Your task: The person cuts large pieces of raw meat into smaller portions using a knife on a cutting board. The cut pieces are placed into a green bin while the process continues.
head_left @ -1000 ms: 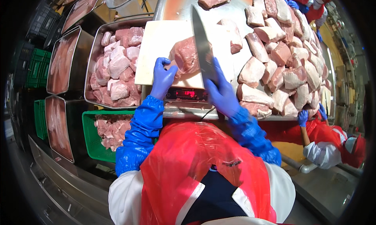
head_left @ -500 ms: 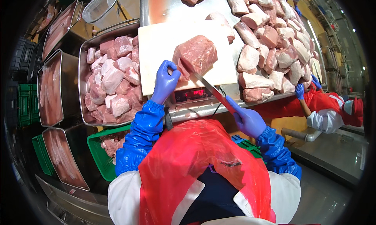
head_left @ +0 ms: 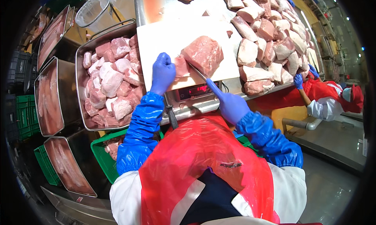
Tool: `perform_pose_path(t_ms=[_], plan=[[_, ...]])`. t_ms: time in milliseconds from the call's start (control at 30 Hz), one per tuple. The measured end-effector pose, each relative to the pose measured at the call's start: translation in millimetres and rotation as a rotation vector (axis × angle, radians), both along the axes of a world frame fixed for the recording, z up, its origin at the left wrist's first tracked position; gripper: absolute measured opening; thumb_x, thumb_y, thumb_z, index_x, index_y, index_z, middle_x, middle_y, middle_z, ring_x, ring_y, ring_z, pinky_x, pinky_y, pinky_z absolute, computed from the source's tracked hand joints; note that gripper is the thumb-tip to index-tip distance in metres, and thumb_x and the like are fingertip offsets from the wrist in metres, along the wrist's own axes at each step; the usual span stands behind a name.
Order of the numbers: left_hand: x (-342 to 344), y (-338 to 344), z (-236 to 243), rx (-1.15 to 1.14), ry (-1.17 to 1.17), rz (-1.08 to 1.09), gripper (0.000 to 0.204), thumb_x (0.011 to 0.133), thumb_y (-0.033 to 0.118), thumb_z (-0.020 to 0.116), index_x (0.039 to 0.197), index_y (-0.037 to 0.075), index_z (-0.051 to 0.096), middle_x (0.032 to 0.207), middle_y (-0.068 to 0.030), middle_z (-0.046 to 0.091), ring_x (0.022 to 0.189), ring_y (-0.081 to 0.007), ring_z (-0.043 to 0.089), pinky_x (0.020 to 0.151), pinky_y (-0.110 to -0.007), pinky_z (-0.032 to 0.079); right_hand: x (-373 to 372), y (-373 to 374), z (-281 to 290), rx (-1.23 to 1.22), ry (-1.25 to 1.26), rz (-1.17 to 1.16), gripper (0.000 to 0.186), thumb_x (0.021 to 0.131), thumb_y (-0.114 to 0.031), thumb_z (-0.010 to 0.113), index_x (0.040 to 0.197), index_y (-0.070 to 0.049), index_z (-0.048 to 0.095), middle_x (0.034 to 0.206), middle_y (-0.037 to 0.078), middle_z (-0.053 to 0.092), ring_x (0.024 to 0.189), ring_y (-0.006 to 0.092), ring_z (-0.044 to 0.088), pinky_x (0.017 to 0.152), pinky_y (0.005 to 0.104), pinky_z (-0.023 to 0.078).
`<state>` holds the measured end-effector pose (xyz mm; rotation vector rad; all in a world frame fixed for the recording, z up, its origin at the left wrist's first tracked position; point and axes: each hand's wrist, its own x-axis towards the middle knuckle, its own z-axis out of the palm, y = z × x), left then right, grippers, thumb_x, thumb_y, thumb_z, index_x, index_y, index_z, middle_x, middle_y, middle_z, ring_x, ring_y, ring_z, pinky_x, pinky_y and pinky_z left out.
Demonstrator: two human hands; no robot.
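Note:
A large block of raw pink meat (head_left: 205, 54) lies on the white cutting board (head_left: 156, 37). Along its left side a smaller cut piece of meat (head_left: 181, 67) leans away from it. My right hand (head_left: 233, 105) is closed round a knife, forefinger stretched along its back. The knife's blade (head_left: 199, 72) sits in the gap between block and piece. Curled into a fist, my left hand (head_left: 163, 74) is right beside the small piece; whether anything is inside its fingers is hidden. Below the board a scale display (head_left: 194, 92) glows red.
A metal tub (head_left: 80, 95) of meat chunks stands left of the board. Many more meat pieces (head_left: 270, 48) are heaped at right. A green crate (head_left: 103, 156) sits below the tub, with trays (head_left: 58, 95) further left. A co-worker in red (head_left: 333, 97) stands at right.
My right hand has pushed the knife up and left into the cut. The small piece has come further away from the block. My left hand has closed more tightly into a fist.

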<state>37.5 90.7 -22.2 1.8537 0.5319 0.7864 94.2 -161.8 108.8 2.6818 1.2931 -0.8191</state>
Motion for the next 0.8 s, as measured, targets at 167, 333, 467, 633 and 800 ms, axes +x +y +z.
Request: perform_pose_path(t_ms=[167, 333, 467, 633, 800], plan=[[-66, 43, 69, -0.11, -0.22, -0.111, 0.01, 0.09, 0.0, 0.056, 0.097, 0.007, 0.057, 0.093, -0.0011, 0.056, 0.085, -0.0096, 0.053, 0.078, -0.025, 0.046, 7, -22, -8, 0.091, -0.026, 0.015, 0.093, 0.084, 0.001, 0.054, 0.16, -0.032, 0.011, 0.071, 0.02, 0.065, 0.062, 0.0385, 0.065, 0.059, 0.0524, 0.051], [-266, 66, 108, 0.082, -0.111, 0.492, 0.012, 0.096, 0.013, 0.056, 0.09, 0.002, 0.059, 0.096, -0.0072, 0.06, 0.092, -0.0183, 0.06, 0.08, -0.029, 0.05, 42, -14, -11, 0.436, 0.059, -0.018, 0.082, 0.089, -0.007, 0.055, 0.158, -0.03, 0.019, 0.074, 0.021, 0.066, 0.067, 0.0395, 0.065, 0.063, 0.0527, 0.052], [-386, -30, -58, 0.249, 0.729, 0.529, 0.031, 0.093, 0.017, 0.067, 0.114, -0.004, 0.06, 0.113, -0.017, 0.063, 0.11, -0.0306, 0.059, 0.101, -0.04, 0.045, 110, -25, -18, 0.783, 0.538, -0.239, 0.068, 0.096, -0.022, 0.058, 0.157, -0.02, 0.027, 0.074, 0.011, 0.066, 0.063, 0.0242, 0.065, 0.059, 0.0385, 0.053], [-137, -48, 5, 0.188, 0.238, 0.427, 0.042, 0.094, 0.014, 0.064, 0.13, -0.004, 0.055, 0.14, -0.0205, 0.051, 0.133, -0.0327, 0.045, 0.113, -0.043, 0.033, 194, 25, -67, 1.276, 0.827, -0.541, 0.046, 0.096, -0.018, 0.06, 0.138, -0.005, 0.045, 0.075, 0.006, 0.062, 0.06, 0.0125, 0.06, 0.052, 0.0255, 0.05], [63, -31, -1, -0.199, -0.083, 0.026, 0.035, 0.102, 0.018, 0.052, 0.127, -0.005, 0.058, 0.132, -0.0174, 0.059, 0.123, -0.0264, 0.055, 0.109, -0.035, 0.039, 143, 70, -84, 1.395, 0.936, -0.665, 0.04, 0.097, -0.008, 0.055, 0.134, -0.007, 0.042, 0.084, 0.005, 0.059, 0.059, 0.0107, 0.056, 0.05, 0.0263, 0.048]])
